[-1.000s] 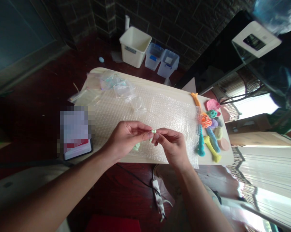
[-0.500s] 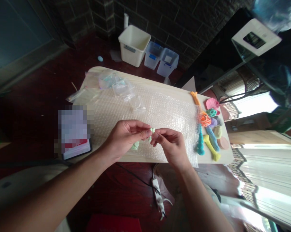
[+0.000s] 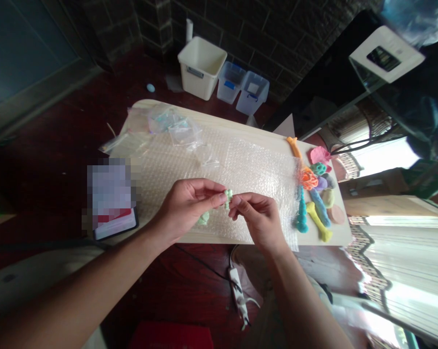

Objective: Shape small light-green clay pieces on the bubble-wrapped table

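Note:
Between my two hands is a small pale green knobbly piece [image 3: 227,195], which looks like modelling clay, with a beaded strand hanging down. My left hand [image 3: 184,206] is closed, thumb and forefinger pinching the piece from the left. From the right, my right hand [image 3: 258,215] meets it with thumb and fingers pressed together at the tips; the exact contact is partly hidden. A larger pale green lump [image 3: 203,218] lies on the bubble wrap [image 3: 258,167] beneath my left hand.
Colourful clay shapes, including a yellow bone-like one [image 3: 318,222] and an orange one [image 3: 309,178], lie at the table's right end. Clear plastic bags [image 3: 184,131] lie at the far left. A white bin [image 3: 200,72] and blue-tinted tubs [image 3: 253,92] stand beyond the table [image 3: 237,125].
The pale green piece has turned slightly between my fingertips, so more of its beaded strand shows. My right fingertips have shifted a little; both hands stay in nearly the same place.

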Available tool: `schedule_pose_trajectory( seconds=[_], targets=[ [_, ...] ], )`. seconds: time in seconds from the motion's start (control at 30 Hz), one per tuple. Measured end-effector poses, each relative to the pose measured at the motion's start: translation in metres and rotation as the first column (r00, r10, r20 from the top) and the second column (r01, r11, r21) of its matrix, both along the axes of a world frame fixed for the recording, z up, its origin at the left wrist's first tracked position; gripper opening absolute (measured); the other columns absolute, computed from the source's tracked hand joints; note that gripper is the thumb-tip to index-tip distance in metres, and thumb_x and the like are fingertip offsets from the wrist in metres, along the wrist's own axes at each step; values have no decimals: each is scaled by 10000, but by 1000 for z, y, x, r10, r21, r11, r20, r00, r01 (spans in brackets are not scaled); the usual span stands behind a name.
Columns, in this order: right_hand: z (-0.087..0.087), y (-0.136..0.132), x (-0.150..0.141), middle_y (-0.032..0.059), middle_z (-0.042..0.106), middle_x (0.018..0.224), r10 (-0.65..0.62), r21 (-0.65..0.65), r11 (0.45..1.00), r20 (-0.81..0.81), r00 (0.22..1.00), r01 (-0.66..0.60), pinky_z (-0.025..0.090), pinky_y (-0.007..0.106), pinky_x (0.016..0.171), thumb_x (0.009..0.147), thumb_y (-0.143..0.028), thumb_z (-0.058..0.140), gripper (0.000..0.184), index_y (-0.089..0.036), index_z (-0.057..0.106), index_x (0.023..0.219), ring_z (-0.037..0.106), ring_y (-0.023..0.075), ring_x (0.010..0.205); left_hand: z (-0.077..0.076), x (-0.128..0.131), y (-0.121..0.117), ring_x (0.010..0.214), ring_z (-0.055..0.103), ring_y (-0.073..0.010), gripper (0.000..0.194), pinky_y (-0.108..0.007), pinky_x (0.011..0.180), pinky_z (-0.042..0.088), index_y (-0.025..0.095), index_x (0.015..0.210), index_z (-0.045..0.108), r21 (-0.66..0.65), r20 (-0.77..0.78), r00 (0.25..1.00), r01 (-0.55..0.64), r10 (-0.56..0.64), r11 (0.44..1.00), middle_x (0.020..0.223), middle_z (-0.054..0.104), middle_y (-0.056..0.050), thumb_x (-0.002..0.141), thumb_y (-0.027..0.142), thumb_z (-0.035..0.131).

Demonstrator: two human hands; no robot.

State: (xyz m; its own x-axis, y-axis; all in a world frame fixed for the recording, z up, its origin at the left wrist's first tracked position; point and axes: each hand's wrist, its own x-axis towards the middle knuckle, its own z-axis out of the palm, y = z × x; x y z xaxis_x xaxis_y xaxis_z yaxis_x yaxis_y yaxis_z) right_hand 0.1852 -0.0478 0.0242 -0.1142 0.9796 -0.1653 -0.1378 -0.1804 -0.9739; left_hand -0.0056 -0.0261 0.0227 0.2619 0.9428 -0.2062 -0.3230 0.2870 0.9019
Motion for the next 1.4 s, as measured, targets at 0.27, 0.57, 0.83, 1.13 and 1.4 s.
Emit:
schedule_pose_trajectory(
  seconds=[0.27, 0.57, 0.83, 1.13, 1.4],
  targets=[
    [-1, 1, 0, 16, 736, 643, -12, -31, 999, 17, 1000, 12, 482, 275, 597, 809, -325, 891, 118, -217, 844, 806, 606, 131, 587, -2, 1, -1, 844, 766, -174, 274, -282, 819, 607, 176, 948, 819, 36, -36, 999, 14, -13, 999, 916, 826, -55, 747, 326, 930],
    [4, 1, -3, 15, 728, 638, -49, -1, 999, 75, 996, 49, 481, 259, 585, 794, -334, 892, 122, -219, 851, 794, 594, 118, 581, -2, 0, -2, 803, 761, -173, 236, -278, 770, 608, 168, 961, 810, 8, -17, 1000, 23, -23, 1000, 884, 824, -55, 796, 318, 889],
    [6, 0, -3, 23, 729, 650, -30, 18, 999, 130, 991, 28, 482, 277, 593, 838, -359, 854, 146, -221, 852, 792, 595, 130, 598, -2, -1, -2, 835, 773, -181, 249, -279, 791, 610, 161, 971, 808, 27, -64, 998, 22, -21, 999, 917, 829, -67, 792, 314, 889],
    [6, -1, -3, 23, 731, 658, -33, 39, 999, 159, 987, 27, 483, 295, 608, 847, -342, 848, 129, -224, 852, 795, 605, 143, 613, -1, 0, -4, 807, 775, -186, 254, -294, 773, 622, 168, 958, 812, 22, -75, 997, 12, -11, 1000, 885, 828, -62, 773, 316, 903],
    [3, 1, 0, 20, 770, 857, -60, 63, 996, 41, 997, 57, 510, 311, 619, 874, -345, 824, 233, -286, 824, 1100, 643, 152, 677, 3, -1, -1, 746, 740, -151, 266, -252, 710, 580, 160, 958, 800, -36, -53, 998, 29, -31, 999, 832, 811, -56, 772, 321, 901]
  ],
)
